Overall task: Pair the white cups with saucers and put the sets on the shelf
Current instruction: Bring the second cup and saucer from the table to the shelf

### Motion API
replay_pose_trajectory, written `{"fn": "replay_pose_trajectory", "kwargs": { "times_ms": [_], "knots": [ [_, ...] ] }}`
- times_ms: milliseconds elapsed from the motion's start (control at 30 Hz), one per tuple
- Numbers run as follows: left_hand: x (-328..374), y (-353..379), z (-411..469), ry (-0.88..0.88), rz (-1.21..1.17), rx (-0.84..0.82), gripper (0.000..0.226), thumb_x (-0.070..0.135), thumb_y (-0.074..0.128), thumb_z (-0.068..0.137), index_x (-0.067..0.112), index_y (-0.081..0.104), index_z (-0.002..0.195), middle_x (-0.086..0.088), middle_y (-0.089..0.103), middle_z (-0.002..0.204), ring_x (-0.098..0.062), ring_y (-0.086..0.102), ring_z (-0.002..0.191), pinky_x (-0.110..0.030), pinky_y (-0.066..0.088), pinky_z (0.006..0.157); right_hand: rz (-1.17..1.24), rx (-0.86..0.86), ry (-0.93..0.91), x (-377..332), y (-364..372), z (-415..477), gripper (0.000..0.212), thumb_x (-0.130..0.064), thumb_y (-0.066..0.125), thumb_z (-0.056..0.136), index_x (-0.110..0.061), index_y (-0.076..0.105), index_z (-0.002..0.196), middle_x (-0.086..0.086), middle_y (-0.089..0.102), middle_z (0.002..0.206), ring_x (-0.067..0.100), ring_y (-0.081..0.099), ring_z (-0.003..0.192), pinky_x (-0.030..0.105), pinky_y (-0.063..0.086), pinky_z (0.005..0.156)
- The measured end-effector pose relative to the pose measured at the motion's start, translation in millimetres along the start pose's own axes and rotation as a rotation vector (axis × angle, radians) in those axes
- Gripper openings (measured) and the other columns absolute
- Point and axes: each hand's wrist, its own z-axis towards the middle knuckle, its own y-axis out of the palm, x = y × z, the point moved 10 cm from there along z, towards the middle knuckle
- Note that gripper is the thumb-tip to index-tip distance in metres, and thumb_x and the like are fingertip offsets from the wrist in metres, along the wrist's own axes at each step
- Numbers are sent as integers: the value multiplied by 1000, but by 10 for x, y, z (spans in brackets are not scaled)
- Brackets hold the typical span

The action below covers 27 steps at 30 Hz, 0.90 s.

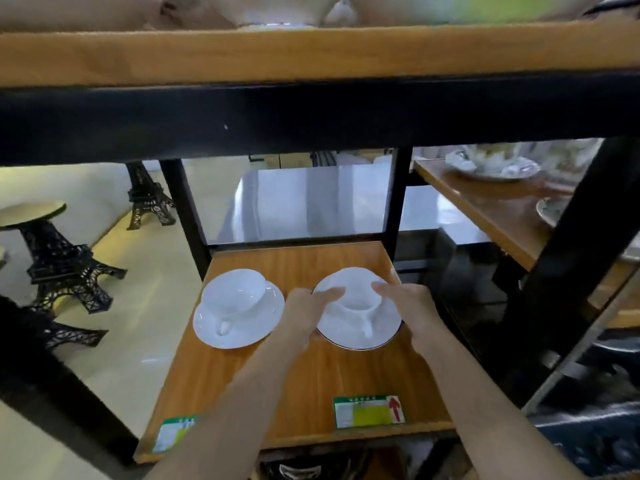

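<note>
Two white cup-and-saucer sets stand on the wooden shelf (301, 386). On the left, a white cup (235, 294) sits on its saucer (239, 323), untouched. On the right, a second white cup (356, 296) rests on a saucer (360, 327) with a thin dark rim. My left hand (304, 313) holds the left edge of this right-hand set, fingers over the cup's rim. My right hand (412, 310) holds its right edge, fingers on the cup. Whether the set rests on the board or is slightly lifted is unclear.
A thick wooden shelf board with a black frame (311, 98) hangs close overhead. Black uprights (187, 216) flank the shelf. Two green stickers (369, 412) sit near the front edge. A neighbouring shelf with glassware (495, 164) is at right; black tower-shaped stands (65, 265) are on the floor at left.
</note>
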Motion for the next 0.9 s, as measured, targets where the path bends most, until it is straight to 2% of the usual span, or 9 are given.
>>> {"fn": "replay_pose_trajectory", "kwargs": {
  "times_ms": [167,333,400,467,533,600,700,800,900],
  "knots": [
    [91,68,241,-26,1,-23,44,34,73,78,8,57,109,-3,61,89,-27,61,92,-44,58,82,22,38,13,-28,-10,219,44,-33,68,82,-3,61,113,17,62,104,23,55,92,34,43,77],
    [111,99,411,-58,-4,-28,45,32,74,77,5,56,109,-9,62,99,-31,61,94,-42,59,70,5,29,1,-15,47,397,53,-34,69,80,7,59,112,24,60,99,23,52,85,32,39,72],
    [100,91,447,-67,4,-16,43,32,74,78,7,56,107,-7,61,93,-29,60,90,-38,57,64,-6,32,2,-7,50,438,56,-34,69,80,9,57,113,30,60,113,30,57,88,33,39,73],
    [90,102,478,-73,20,-9,42,32,74,78,8,55,107,-7,60,94,-29,59,91,-35,56,64,-13,22,5,7,58,470,52,-34,68,81,8,58,110,28,59,118,33,59,92,34,42,75],
    [78,117,504,-80,30,-5,41,32,74,78,9,53,105,-6,58,93,-28,57,91,-34,55,62,-44,16,4,29,65,492,43,-36,66,83,1,59,104,24,60,116,24,57,85,40,50,84],
    [52,138,529,-86,18,-9,41,31,73,79,9,53,107,-4,57,90,-25,56,86,-32,53,57,-63,26,5,58,51,525,48,-36,66,83,3,59,110,25,60,116,24,58,84,44,50,90],
    [-2,134,520,-106,9,-13,46,31,73,79,7,54,113,-4,58,94,-23,58,83,-33,53,57,-71,12,4,102,82,569,49,-36,65,84,4,59,112,23,61,114,14,51,72,33,45,73],
    [-37,102,534,-114,10,-2,52,32,73,79,6,54,121,-8,58,109,-28,57,98,-37,56,66,-90,-3,5,134,132,601,46,-37,64,85,1,60,109,19,62,103,12,50,70,27,41,64],
    [-42,87,525,-132,15,3,53,34,72,79,7,52,121,-8,56,110,-28,54,99,-41,56,74,-109,-4,14,176,151,650,43,-39,62,86,-1,60,106,11,57,93,11,50,69,24,40,60]
  ]
}}
